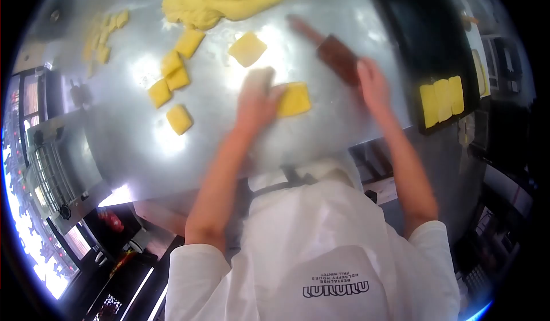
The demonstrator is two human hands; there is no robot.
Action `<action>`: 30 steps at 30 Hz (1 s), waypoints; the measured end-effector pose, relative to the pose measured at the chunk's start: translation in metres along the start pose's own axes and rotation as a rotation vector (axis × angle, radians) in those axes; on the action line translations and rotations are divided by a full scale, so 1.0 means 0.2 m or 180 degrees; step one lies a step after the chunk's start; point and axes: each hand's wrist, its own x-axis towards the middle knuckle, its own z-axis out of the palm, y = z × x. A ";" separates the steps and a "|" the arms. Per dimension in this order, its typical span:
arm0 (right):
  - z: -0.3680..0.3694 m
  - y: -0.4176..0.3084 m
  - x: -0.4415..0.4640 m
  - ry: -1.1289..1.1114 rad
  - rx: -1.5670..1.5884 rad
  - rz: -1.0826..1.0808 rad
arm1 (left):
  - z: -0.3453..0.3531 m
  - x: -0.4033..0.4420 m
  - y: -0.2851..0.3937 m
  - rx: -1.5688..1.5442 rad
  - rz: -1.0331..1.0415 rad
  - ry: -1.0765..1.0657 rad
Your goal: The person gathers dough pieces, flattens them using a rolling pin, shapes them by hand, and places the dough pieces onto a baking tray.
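Note:
My left hand (257,100) is over the metal table, its fingers smeared by motion, touching or just beside the left edge of a flat yellow dough piece (294,99). My right hand (373,83) grips the near end of a dark brown rolling pin (338,59), whose far handle points up and left. The pin lies to the right of that dough piece, apart from it. Another flattened piece (247,49) lies above my left hand. Thicker cut dough pieces (178,119) are grouped to the left.
A large yellow dough mass (229,0) sits at the table's far side. Small dough bits (103,54) lie far left. A dark tray (427,125) with flat yellow sheets (442,101) stands right. The metal table's (132,172) near edge runs by my apron.

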 end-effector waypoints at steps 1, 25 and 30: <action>0.01 0.06 -0.03 0.0394 -0.0303 -0.0301 | 0.01 -0.02 0.06 0.0253 0.0163 -0.0500; 0.03 0.15 -0.34 0.0987 -0.1245 -0.0653 | 0.23 -0.09 0.34 0.0978 0.0239 -0.0949; -0.02 0.02 -0.31 0.0310 -0.0786 -0.0583 | 0.09 -0.15 0.26 -0.1006 -0.0679 -0.0360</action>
